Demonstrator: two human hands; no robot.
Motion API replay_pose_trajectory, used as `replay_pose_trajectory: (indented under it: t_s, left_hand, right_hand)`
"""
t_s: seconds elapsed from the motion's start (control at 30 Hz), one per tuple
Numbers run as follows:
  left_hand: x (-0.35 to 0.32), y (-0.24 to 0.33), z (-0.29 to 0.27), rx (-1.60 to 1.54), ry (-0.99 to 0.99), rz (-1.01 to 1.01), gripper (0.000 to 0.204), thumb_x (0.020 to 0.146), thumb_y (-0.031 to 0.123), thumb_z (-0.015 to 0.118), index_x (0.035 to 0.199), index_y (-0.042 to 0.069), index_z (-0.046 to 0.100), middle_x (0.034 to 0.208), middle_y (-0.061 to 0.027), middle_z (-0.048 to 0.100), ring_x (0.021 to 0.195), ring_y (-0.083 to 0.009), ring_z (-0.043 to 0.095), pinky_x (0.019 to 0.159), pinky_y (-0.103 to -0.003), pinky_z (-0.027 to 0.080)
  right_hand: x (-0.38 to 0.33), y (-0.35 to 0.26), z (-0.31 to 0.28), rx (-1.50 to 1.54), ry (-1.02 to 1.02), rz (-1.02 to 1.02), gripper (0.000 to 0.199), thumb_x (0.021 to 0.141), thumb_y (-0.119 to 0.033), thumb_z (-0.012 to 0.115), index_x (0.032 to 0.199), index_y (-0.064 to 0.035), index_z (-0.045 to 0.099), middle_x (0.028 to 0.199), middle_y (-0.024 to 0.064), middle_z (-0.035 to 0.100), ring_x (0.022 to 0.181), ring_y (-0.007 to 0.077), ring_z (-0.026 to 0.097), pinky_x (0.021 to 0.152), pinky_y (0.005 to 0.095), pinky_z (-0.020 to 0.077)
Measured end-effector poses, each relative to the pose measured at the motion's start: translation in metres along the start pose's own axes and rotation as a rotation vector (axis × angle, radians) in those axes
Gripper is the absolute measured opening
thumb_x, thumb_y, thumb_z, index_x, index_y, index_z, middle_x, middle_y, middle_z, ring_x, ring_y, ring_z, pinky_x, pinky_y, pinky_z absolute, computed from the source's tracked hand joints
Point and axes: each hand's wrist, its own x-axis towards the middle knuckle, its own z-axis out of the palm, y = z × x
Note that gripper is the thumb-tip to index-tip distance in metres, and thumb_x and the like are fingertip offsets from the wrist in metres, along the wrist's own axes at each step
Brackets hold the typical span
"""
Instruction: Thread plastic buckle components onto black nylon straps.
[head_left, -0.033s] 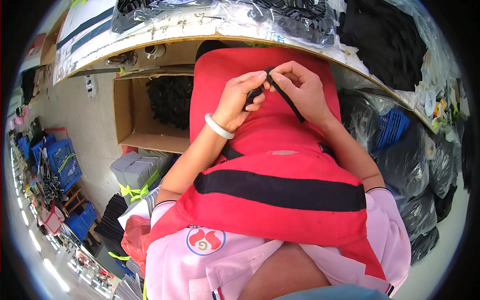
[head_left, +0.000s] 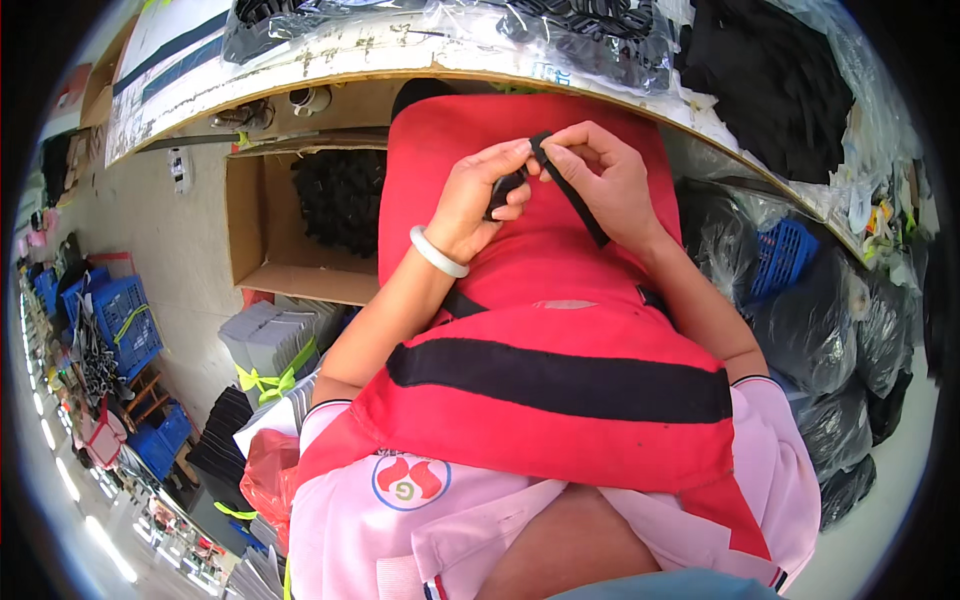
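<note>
The left hand (head_left: 472,205) curls its fingers around a black piece (head_left: 507,190), its thumb and forefinger meeting the right hand (head_left: 608,180) at the upper end of a black strap (head_left: 578,205). The right hand pinches that end; the strap slants down over the red apron (head_left: 440,130), beside the palm. A carton (head_left: 310,284) stands to the left.
</note>
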Motion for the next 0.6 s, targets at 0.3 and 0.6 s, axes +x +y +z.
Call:
replay_pose_trajectory:
  t_s: [0.3,0.6]
  left_hand:
    - [-0.001,-0.015,-0.013,0.032,0.029,0.167,0.021,0.094,0.015,0.061,0.109,0.0,0.063,0.085,-0.0069,0.061,0.058,-0.0093,0.049,0.042,-0.019,0.032]
    - [-0.006,-0.013,0.001,0.274,0.3,0.344,0.016,0.088,0.009,0.069,0.101,-0.001,0.07,0.073,-0.0013,0.061,0.053,-0.0073,0.05,0.044,-0.019,0.031]
  right_hand:
    - [-0.008,0.003,0.009,-0.206,0.043,-0.031,0.02,0.092,-0.008,0.062,0.112,-0.0022,0.061,0.093,0.0065,0.067,0.088,0.0091,0.063,0.081,0.0243,0.0496]
    - [-0.011,-0.006,0.009,-0.366,0.039,-0.407,0.013,0.09,-0.003,0.063,0.103,-0.0013,0.067,0.085,0.0031,0.065,0.075,0.0129,0.062,0.072,0.0233,0.051]
